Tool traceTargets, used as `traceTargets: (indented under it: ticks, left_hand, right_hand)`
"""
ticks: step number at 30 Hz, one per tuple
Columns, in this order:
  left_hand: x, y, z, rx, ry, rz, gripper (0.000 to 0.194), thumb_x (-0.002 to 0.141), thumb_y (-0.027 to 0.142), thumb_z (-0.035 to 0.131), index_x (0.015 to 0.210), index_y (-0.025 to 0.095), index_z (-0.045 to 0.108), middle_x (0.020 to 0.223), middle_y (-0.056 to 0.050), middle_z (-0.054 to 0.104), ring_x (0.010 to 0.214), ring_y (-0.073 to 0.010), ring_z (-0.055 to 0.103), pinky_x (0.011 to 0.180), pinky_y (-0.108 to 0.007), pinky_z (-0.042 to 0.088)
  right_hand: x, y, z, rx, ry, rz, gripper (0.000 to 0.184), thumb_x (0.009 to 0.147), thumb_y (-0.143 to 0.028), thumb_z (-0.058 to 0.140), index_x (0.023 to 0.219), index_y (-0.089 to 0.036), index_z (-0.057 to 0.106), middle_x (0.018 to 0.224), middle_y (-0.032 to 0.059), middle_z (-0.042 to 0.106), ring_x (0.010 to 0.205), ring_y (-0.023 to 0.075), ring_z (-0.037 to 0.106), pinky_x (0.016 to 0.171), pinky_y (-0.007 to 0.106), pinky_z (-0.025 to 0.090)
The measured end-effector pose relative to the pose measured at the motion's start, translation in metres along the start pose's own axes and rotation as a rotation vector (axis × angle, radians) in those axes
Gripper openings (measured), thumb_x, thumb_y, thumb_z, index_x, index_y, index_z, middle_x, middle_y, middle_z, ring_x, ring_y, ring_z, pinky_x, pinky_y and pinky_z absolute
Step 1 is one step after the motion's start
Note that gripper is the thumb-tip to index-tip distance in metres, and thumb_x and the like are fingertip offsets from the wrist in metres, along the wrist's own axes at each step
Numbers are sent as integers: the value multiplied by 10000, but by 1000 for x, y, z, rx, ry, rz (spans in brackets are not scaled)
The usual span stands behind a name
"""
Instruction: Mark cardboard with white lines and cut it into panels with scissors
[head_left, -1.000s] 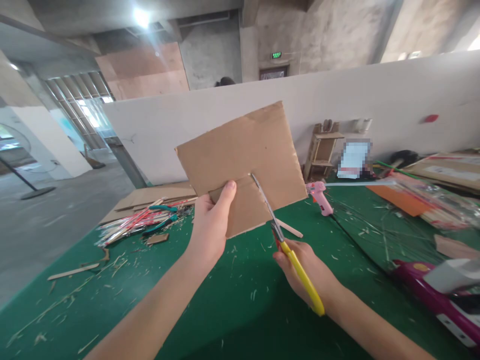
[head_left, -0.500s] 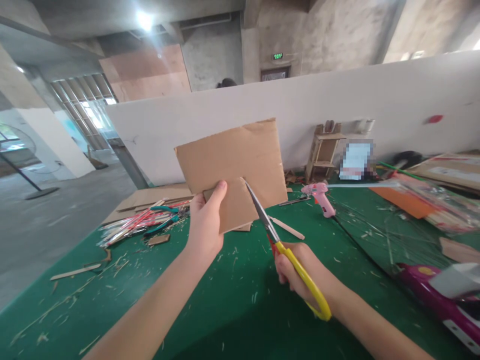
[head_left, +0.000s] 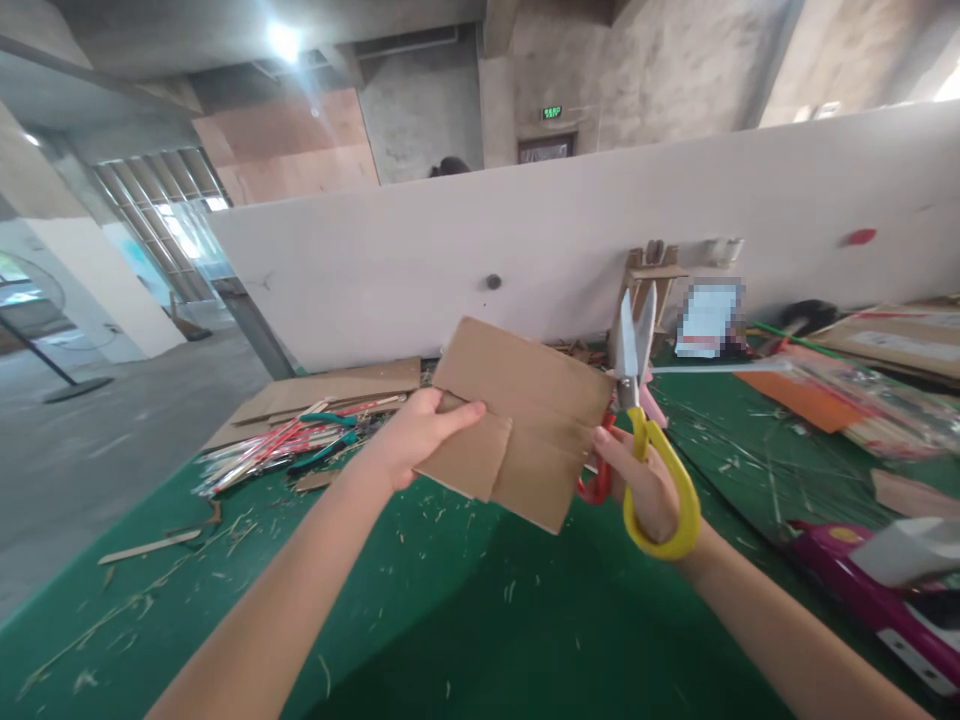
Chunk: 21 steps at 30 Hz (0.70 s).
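Note:
My left hand [head_left: 420, 430] pinches a brown cardboard piece [head_left: 532, 390] above the green table, its thumb lying on the front. Under that thumb, a smaller flap of cardboard [head_left: 472, 450] overlaps the lower left of the larger piece; a cut edge runs down its right side. In my right hand [head_left: 649, 485] is a pair of scissors [head_left: 664, 500] with one yellow and one red handle. The blades point upward, slightly apart, clear of the cut. My right fingertips are at the cardboard's right edge; whether they press on it I cannot tell.
Wrapped sticks [head_left: 259, 450] and teal-handled pliers [head_left: 330, 440] lie at left beside cardboard sheets [head_left: 322, 388]. A pink glue gun [head_left: 654, 405] is partly hidden behind the scissors. A purple device [head_left: 862, 580] stands at right. A white partition [head_left: 375, 260] borders the table's back.
The scissors have come out of the cut and swung upright to the right. The cardboard has been turned clockwise and lowered, and my right hand has moved up to its right edge.

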<state>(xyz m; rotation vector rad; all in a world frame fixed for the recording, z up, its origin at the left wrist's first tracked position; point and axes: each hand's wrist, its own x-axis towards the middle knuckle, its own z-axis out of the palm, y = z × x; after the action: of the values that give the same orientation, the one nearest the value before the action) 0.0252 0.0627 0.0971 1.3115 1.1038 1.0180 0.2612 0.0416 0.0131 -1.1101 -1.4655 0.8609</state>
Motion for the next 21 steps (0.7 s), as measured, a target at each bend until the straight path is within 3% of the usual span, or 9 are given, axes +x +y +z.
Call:
traceTargets:
  ticks: [4,8,14,21]
  left_hand:
    - [2,-17,13,-26,-197,-31,480,622,256,788,1066,207,610,1127,-139,660,1006,-275,642,822,-437,529]
    - [9,-23,9,-60,-322,-3,498,658,218,765,1120,177,586,1188,-146,631,1111,-269,586,947,-462,458]
    - [20,-25,-10,-7,-334,-86,536,647,247,784,1134,147,583,1198,-152,625,1098,-303,587,947,-485,448]
    - [20,-25,-24,55,-394,14,508,685,245,758,1159,187,588,1207,-115,628,1090,-287,594,918,-433,480]
  right_hand:
    - [1,-9,1,353,33,199,391,766,-471,611,1042,-195,627,839,100,721,776,293,685,627,415,564]
    - [0,-16,6,596,97,296,396,670,-370,711,1022,-198,651,954,96,727,897,319,672,744,457,554]
    - [0,-15,19,717,126,215,423,638,-314,765,1038,-215,674,982,74,731,997,327,641,846,465,522]
    - [-4,-10,25,632,79,131,411,710,-312,733,1103,-221,655,1042,65,714,1028,307,629,921,474,483]
